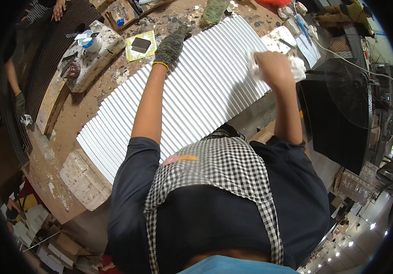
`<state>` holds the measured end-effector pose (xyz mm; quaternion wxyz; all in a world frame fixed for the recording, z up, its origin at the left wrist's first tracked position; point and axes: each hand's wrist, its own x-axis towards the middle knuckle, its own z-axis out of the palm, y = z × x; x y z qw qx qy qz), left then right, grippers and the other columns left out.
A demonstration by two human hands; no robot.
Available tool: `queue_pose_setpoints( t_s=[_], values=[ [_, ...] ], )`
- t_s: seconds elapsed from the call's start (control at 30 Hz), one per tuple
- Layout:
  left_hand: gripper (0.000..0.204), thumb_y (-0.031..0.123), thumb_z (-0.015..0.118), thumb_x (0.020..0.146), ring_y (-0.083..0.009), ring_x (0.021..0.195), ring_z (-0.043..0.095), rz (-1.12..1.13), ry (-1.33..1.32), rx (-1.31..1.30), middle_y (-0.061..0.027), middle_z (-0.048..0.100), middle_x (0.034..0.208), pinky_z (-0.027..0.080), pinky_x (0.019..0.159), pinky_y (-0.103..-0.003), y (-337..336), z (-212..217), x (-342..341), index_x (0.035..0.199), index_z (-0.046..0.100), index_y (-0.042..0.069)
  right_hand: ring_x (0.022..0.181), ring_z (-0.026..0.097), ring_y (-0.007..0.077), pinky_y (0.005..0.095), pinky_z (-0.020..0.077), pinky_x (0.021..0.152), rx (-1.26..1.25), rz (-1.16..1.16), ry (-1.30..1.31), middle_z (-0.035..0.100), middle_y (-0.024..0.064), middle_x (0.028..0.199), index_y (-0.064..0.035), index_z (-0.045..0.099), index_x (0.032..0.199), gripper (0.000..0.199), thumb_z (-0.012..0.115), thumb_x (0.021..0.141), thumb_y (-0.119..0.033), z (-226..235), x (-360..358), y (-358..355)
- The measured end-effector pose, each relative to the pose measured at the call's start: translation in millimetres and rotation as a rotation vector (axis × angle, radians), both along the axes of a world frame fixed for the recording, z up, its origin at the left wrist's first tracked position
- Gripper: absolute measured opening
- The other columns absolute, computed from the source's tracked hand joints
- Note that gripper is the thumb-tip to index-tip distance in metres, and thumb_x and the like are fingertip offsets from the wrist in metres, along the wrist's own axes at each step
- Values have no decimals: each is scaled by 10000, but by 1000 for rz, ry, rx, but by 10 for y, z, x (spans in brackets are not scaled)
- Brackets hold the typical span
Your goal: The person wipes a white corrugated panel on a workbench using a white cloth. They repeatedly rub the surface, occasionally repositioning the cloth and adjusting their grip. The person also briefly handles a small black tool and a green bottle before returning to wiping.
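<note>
Side by side on the table lies a broad row of long white strips (196,86), their ribbed faces up. My left hand (171,45) wears a dark knitted glove with a yellow cuff. It rests at the far left edge of the strips, fingers stretched forward and holding nothing I can see. My right hand (274,67), bare, is closed round a crumpled white cloth (299,68) above the right end of the strips. The cloth bulges out on both sides of the fist; whether it touches the strips I cannot tell.
A dark sanding block (140,44) sits on a yellow-edged sheet beyond my left forearm. Farther left, a paint-spattered block (107,48) carries a white tub (89,42). Dark strips (52,50) and another person's gloved hand (20,102) are at far left. A fan (347,91) stands right.
</note>
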<state>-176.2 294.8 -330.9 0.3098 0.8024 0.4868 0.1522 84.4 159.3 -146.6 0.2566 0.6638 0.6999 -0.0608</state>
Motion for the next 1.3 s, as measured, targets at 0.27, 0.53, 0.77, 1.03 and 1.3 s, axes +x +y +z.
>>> queue_pose_setpoints(
  t_s=[0.27, 0.53, 0.77, 1.03, 1.3],
  values=[
    [499, 153, 398, 1015, -371, 1327, 557, -24, 27, 141, -207, 556, 1464, 443, 1135, -470, 53, -400, -15, 1498, 478, 61, 930, 632, 350, 446, 512, 831, 621, -60, 678, 632, 137, 1004, -59, 696, 982, 257, 761, 739, -5, -1277, -176, -493],
    [468, 173, 396, 1019, -367, 1312, 566, -22, 108, 209, -212, 573, 1442, 441, 1133, -447, 27, -415, -92, 1450, 534, 57, 877, 651, 312, 426, 543, 790, 664, -80, 703, 670, 154, 953, -66, 755, 919, 165, 800, 761, -84, -1643, -701, 666],
    [472, 171, 385, 1024, -356, 1323, 560, -17, -1, 192, -199, 551, 1471, 427, 1148, -440, 145, -451, 4, 1463, 516, 55, 920, 667, 400, 476, 542, 834, 840, -98, 802, 666, 204, 1027, -66, 743, 963, 202, 726, 762, -78, -1597, -637, 1479],
    [474, 180, 382, 1029, -353, 1325, 559, 111, -43, -205, -195, 542, 1483, 429, 1142, -440, -51, -25, 29, 1471, 502, 55, 1272, 510, 398, 513, 399, 1023, 736, 84, 442, 619, 80, 1348, -186, 710, 1200, 407, 785, 806, -256, -1492, 43, -676],
    [511, 121, 459, 1000, -392, 1239, 610, 74, -34, -140, -251, 582, 1409, 483, 1067, -448, -38, -209, 13, 1509, 460, 72, 1044, 598, 299, 413, 491, 918, 662, -267, 584, 677, 47, 1117, -232, 812, 1072, 332, 794, 742, -209, -1665, -217, 362]
  ],
)
